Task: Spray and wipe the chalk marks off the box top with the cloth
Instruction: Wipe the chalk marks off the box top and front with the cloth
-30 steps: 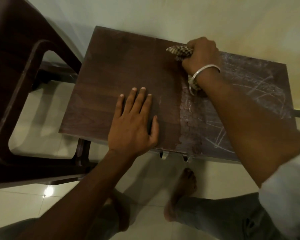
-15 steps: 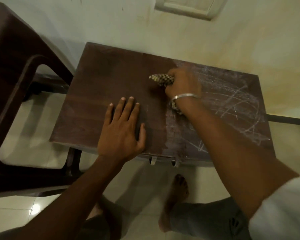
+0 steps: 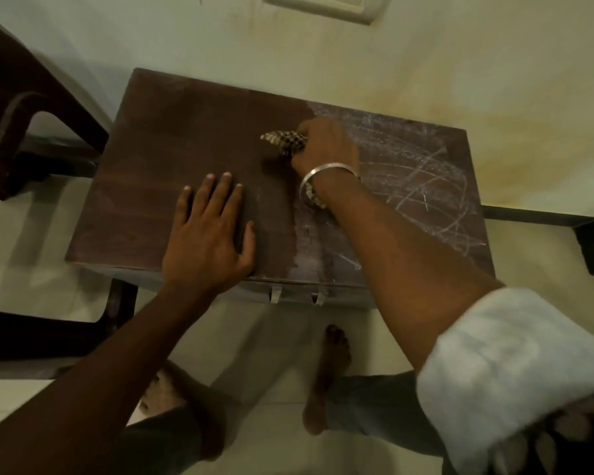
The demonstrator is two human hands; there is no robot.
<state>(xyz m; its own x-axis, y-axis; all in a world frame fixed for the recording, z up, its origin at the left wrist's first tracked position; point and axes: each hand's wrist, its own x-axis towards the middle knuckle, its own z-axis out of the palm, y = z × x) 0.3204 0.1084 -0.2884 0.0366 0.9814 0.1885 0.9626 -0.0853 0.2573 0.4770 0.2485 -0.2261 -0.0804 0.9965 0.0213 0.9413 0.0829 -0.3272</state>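
1. Box top [image 3: 199,159]: one dark wooden panel, lying under both hands. Judged about half done: the stretch beneath and beyond the left hand reads clean and dark; the stretch on the outer side of the right hand is unwiped.
2. Chalk marks [image 3: 422,186]: one scribbled patch of looping white lines, too tangled to count singly, beginning just at the right knuckles and running to the far edge; a pale smear sits below the right wrist. All of this is left to clear.
3. Left hand [image 3: 208,241]: one, spread flat with fingers apart, pressing the cleaned wood near the front edge, holding nothing.
4. Right hand [image 3: 324,145]: one, fisted tightly around the cloth, resting on the boundary between clean and chalked wood.
5. Cloth [image 3: 283,141]: one patterned rag, bunched, poking out on the left-hand side of the fist.
6. Bangle [image 3: 323,170]: one, on the right wrist.
7. Spray bottle: none in view.
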